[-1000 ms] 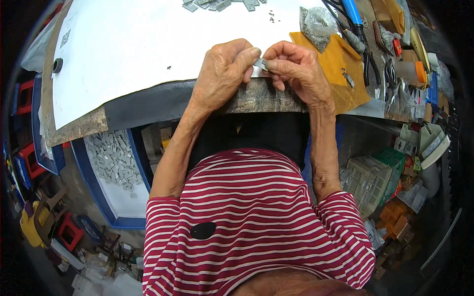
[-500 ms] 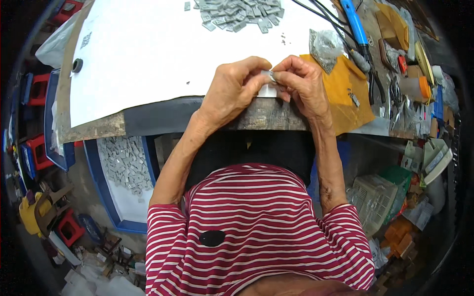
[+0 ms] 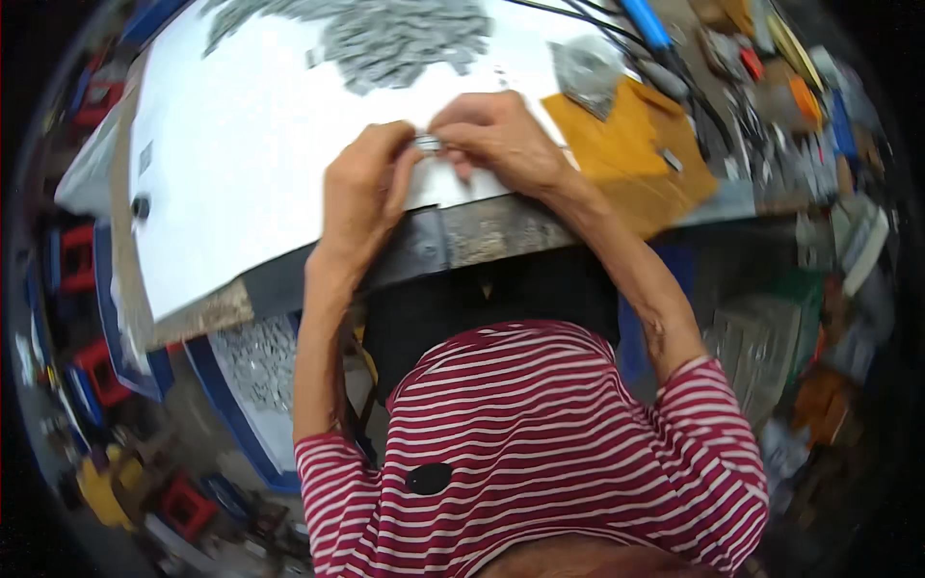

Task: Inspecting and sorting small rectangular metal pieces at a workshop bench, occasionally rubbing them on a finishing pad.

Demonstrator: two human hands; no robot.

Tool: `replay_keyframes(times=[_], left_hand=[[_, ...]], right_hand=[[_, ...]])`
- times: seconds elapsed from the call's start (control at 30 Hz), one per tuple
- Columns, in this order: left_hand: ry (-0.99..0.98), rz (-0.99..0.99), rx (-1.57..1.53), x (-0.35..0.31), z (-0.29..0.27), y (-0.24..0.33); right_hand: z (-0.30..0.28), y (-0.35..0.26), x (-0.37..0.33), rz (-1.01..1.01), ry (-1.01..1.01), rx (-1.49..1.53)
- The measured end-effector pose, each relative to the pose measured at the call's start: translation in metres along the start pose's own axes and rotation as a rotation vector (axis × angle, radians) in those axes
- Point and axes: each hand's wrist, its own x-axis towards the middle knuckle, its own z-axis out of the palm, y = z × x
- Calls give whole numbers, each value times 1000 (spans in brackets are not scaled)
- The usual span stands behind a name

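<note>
Above the white sheet (image 3: 231, 183), near the table's front edge, my two hands meet at their fingertips. Between them is a small grey metal-looking piece (image 3: 428, 143), blurred and partly covered by fingers. My left hand (image 3: 361, 183) pinches its left side with thumb and forefinger. From the right, my right hand (image 3: 506, 144) closes thumb and forefinger on the same piece. Just beyond the hands spreads a heap of flat grey pieces (image 3: 405, 43), similar in colour. A few tiny dark bits lie between the heap and my right hand.
Right of my hands lie a brown paper envelope (image 3: 626, 144) and a clear plastic bag (image 3: 590, 72). A blue-handled tool (image 3: 646, 24) with black cables sits behind them. A black ring (image 3: 141, 207) rests at left. Below the table stands a blue tray (image 3: 222, 405) of grey pieces.
The view has turned and blurred, and more of the grey heap shows. Both hands have shifted left across the sheet, still together on the small piece.
</note>
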Motion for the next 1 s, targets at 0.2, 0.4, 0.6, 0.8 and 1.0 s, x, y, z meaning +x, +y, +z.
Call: replay_keyframes(times=[0.2, 0.4, 0.6, 0.8, 1.0], left_hand=[[-39, -174, 14, -2, -11, 2], [-22, -246, 13, -6, -26, -32], [19, -310, 162, -5, -41, -56], [97, -387, -89, -6, -51, -79], [63, -462, -98, -3, -53, -73]], right_hand=[[4, 5, 2, -77, 36, 88], [-13, -5, -34, -81, 174, -74], [-53, -5, -93, -201, 470, -464], [-115, -4, -146, -198, 868, -714], [-165, 12, -164, -122, 695, -989]])
